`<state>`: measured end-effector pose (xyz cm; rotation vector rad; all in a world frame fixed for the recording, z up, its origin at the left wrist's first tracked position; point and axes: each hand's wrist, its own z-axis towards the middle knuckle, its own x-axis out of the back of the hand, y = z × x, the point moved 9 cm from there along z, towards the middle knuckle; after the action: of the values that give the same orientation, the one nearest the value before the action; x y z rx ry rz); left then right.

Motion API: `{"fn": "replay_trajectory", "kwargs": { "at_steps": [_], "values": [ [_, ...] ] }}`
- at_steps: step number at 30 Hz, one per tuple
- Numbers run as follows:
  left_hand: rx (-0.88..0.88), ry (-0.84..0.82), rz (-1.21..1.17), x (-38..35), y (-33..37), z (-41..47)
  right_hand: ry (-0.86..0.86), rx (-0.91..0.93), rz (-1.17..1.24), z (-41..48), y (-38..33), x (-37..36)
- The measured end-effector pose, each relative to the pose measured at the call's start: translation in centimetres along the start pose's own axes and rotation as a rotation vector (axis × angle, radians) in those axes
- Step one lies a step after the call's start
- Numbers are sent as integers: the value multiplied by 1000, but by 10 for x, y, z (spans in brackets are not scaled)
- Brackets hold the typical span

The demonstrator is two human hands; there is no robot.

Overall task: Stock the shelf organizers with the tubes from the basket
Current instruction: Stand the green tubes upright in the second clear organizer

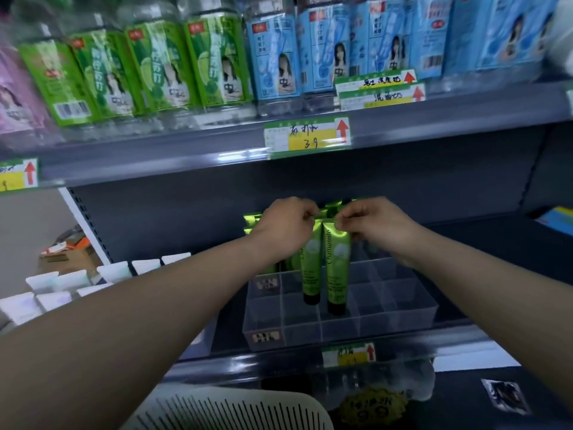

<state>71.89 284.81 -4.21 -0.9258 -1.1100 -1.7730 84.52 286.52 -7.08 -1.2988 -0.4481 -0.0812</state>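
1. Head view, centre of the frame: both your forearms reach in from the bottom corners toward a dark shelf bay.
2. Your left hand [286, 223] is curled, its fingertips pinching the crimped top edge of a second green tube [311, 268].
3. Your right hand [373, 226] is curled the same way and pinches the top of the Chamomile tube [338, 268], whose label reads down its side.
4. Both tubes stand upright, black caps down, just beside each other in the clear organizer [403, 316] at centre right. Each cap sits low in its own compartment, though motion blur hides whether it touches the floor.
5. More green tubes [252, 221] stand behind your left wrist; the organizer's front and right compartments hold nothing.
6. The white slotted basket [229, 411] lies at the bottom centre. Its contents are out of sight.
7. White tubes [114, 271] fill the lower left, and green bottles [161, 66] and blue bottles [274, 57] line the upper shelf above a price tag [307, 136].
8. Step in hand, as I judge it: you are seating two tubes into the grid.
9. The next move likely calls for letting go only once both tubes stand steady, then reaching down to the basket for more and filling the vacant compartments.
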Motion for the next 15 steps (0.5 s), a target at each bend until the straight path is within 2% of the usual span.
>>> {"fn": "replay_trajectory", "kwargs": {
  "at_steps": [15],
  "values": [
    [-4, 71, -58, -28, -28, 70, 130, 112, -135, 72, 15, 18]
  ]
}}
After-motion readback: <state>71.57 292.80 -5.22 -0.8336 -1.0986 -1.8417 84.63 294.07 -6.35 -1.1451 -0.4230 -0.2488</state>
